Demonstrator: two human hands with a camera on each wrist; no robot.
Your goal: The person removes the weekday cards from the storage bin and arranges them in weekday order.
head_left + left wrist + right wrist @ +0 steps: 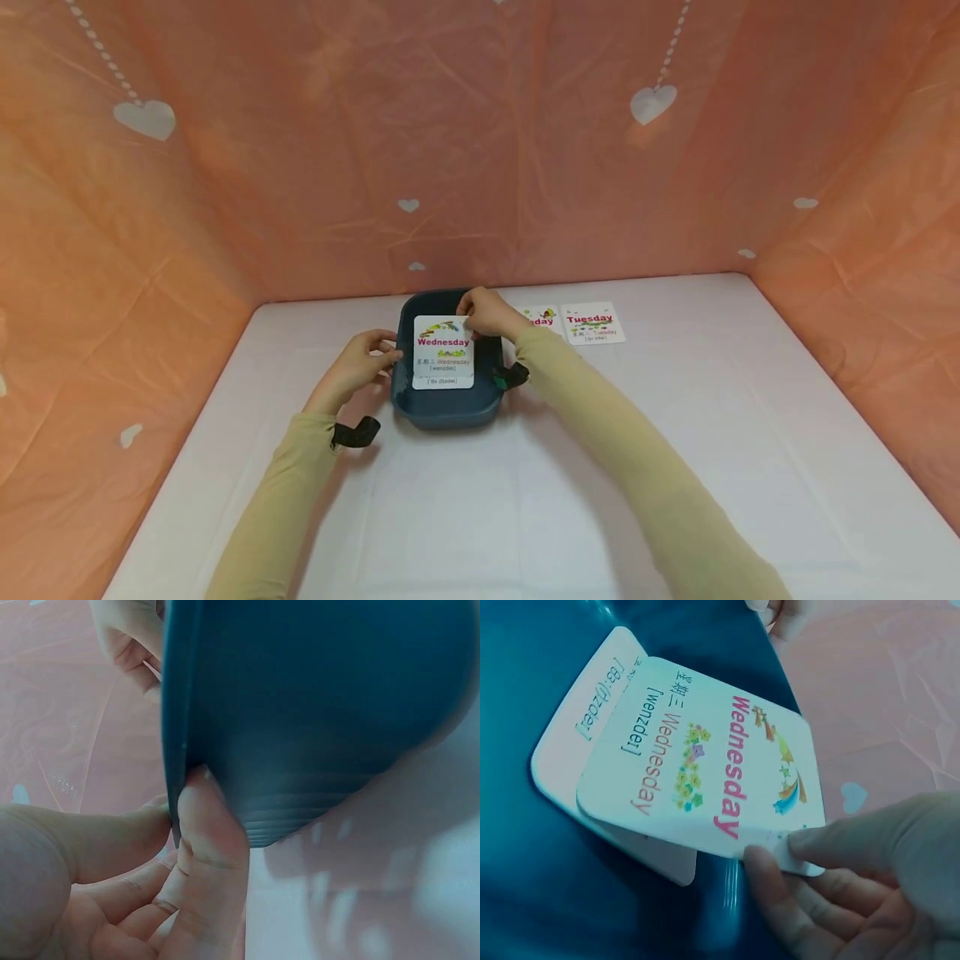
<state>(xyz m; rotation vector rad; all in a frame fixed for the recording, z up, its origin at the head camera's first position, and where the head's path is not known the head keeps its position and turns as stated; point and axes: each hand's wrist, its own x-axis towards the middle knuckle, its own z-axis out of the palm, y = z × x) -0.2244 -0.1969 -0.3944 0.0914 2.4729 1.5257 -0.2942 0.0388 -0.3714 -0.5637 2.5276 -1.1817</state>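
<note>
My left hand (360,364) pinches the left rim of a dark blue plastic basin (447,408), thumb and index finger on either side of the edge in the left wrist view. Over the basin, my right hand (491,314) holds the Wednesday card (705,765) by one corner between thumb and fingers. This white card has red lettering, stars and small flowers. Below it, in the basin, lies another white card (562,746), mostly covered, with only its lower text showing.
To the right of the basin, the Tuesday card (593,323) lies face up on the white table (720,417). Beside it is another card (543,318), partly hidden by the right hand, ending in "day". Orange sheeting (465,150) with white hearts rises behind and at both sides.
</note>
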